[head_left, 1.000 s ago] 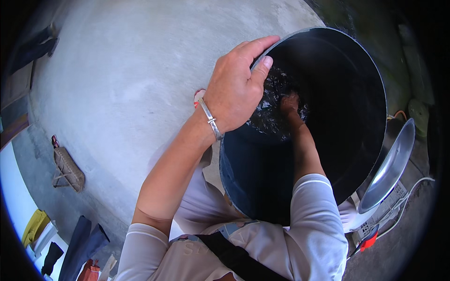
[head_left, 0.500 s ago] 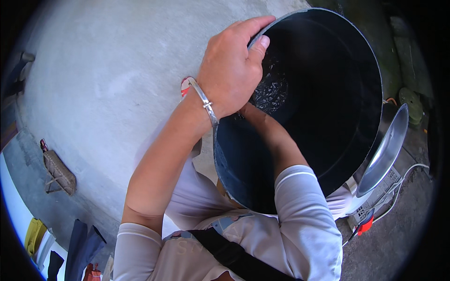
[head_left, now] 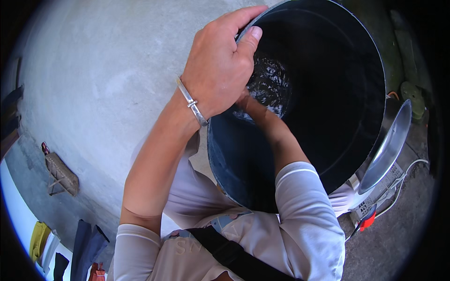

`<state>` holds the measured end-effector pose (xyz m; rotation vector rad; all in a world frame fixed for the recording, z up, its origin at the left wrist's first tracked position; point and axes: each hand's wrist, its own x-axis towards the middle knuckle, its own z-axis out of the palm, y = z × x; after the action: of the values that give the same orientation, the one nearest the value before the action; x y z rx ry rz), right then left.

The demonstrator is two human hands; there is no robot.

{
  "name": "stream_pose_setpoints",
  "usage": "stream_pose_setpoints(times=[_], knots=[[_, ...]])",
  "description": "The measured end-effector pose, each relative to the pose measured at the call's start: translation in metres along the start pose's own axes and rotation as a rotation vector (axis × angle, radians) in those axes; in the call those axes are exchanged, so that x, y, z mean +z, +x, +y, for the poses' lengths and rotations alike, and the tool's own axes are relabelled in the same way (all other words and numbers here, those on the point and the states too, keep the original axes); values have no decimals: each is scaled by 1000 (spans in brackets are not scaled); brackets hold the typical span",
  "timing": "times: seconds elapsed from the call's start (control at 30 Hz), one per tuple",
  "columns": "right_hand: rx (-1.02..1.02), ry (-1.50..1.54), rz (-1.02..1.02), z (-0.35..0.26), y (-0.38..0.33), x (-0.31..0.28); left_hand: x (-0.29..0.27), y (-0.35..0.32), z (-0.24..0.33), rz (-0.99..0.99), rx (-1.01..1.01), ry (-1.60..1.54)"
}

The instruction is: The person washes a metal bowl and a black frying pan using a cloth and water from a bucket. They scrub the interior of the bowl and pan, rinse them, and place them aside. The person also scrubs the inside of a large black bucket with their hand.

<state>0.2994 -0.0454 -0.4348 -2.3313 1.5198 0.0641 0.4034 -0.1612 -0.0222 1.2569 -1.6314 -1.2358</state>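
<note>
Tub [head_left: 337,107], big, dark & round w/ a thin pale rim, is right in front of the person, mouth facing up at them, near edge close to the white shirt [head_left: 267,236]. Water [head_left: 272,82] inside, surface rippled w/ bright reflections, twd the tub's L side. Hands: L hand [head_left: 217,65] clamped on the tub's upper L rim, thumb inside, index over the outer side; silver bracelet [head_left: 192,104] on that wrist. R hand [head_left: 243,98] is down in the tub, at the water's near L margin; dim, blurred & partly behind the L hand, so can't tell if it's spread or pinching smth. Black strap [head_left: 229,253] crosses the shirt, on the person's side of the tub. Just beside the tub, R: silver metal basin [head_left: 386,149], tipped up; nr it, white cable [head_left: 403,181] & small red thing [head_left: 368,222]. L of the tub: pale concrete floor [head_left: 112,84]; well apart, woven stool [head_left: 63,172]. Lower L of the tub: yellow garment [head_left: 39,240].
</note>
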Motion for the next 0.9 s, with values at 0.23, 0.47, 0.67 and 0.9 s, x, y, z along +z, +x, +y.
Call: stream_pose_setpoints(times=[0.23,0.47,0.67,0.9], knots=[[-173,-46,-288,47,-22,-67,-4,-1,-15,-15,14,-34],[282,-288,-228,119,-19,-91,-3,-3,0,-15,13,22],[78,-145,-203,51,-27,-68,1,3,-15,-8,29,-11],[-310,-32,-298,19,-36,-65,2,2,-21,-37,-19,-138]])
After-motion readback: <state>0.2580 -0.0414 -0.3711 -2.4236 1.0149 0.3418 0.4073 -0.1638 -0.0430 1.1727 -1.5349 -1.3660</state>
